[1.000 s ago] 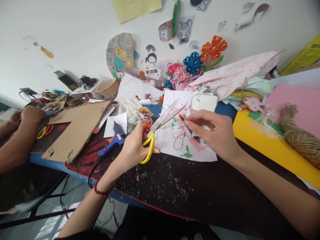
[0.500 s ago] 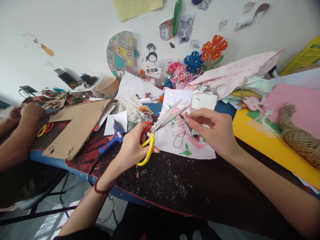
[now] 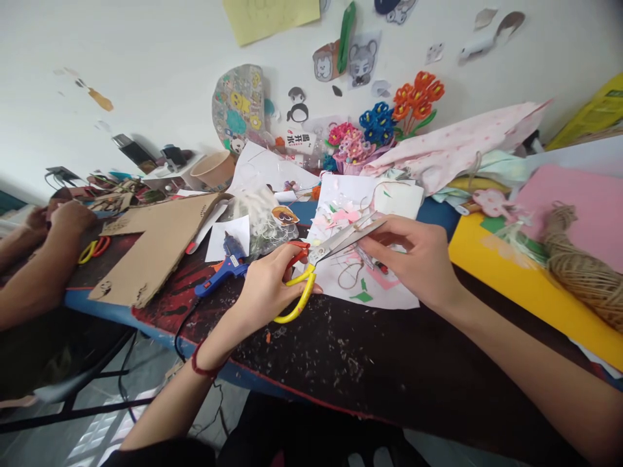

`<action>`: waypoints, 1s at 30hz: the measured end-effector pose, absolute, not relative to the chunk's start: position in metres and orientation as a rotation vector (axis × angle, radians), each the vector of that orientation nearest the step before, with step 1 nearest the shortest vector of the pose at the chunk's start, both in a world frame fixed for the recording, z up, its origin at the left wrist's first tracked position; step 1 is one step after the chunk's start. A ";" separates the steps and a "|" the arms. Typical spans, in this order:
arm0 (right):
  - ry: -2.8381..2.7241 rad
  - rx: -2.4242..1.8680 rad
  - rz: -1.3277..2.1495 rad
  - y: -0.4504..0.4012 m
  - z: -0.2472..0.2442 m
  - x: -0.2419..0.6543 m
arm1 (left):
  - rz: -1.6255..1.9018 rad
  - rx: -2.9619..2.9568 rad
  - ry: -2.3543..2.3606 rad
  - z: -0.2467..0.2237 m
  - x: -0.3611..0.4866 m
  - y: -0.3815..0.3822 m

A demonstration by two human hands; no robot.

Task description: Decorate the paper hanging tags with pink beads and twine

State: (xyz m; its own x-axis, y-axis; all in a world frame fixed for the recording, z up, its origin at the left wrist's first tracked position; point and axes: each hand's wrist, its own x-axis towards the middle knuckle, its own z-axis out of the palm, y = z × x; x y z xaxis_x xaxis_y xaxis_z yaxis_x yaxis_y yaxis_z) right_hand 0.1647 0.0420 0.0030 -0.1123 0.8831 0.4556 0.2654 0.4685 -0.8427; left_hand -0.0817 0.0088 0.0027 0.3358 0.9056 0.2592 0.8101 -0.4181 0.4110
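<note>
My left hand grips a pair of scissors by its yellow and red handles. The blades are nearly closed and point right, reaching my right hand. My right hand pinches a small paper piece between thumb and fingers right under the blade tips. Both hands hover over a white sheet littered with pink and green scraps and a loop of twine.
A blue glue gun and a cardboard cut-out lie left of my hands. Another person's arms rest at the far left by other scissors. A twine ball sits on yellow and pink sheets at right. Paper flowers line the wall.
The scissor blades have closed from wide open and swung lower toward my right hand. My right hand stayed in place, still pinching the small piece.
</note>
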 end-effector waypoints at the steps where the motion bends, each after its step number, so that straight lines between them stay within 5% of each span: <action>1: -1.640 -1.008 0.714 0.042 0.003 0.165 | 0.675 2.396 1.557 0.003 -0.082 0.009; 30: -1.603 -1.060 0.704 0.045 0.000 0.165 | 0.657 2.304 1.592 0.013 -0.082 0.020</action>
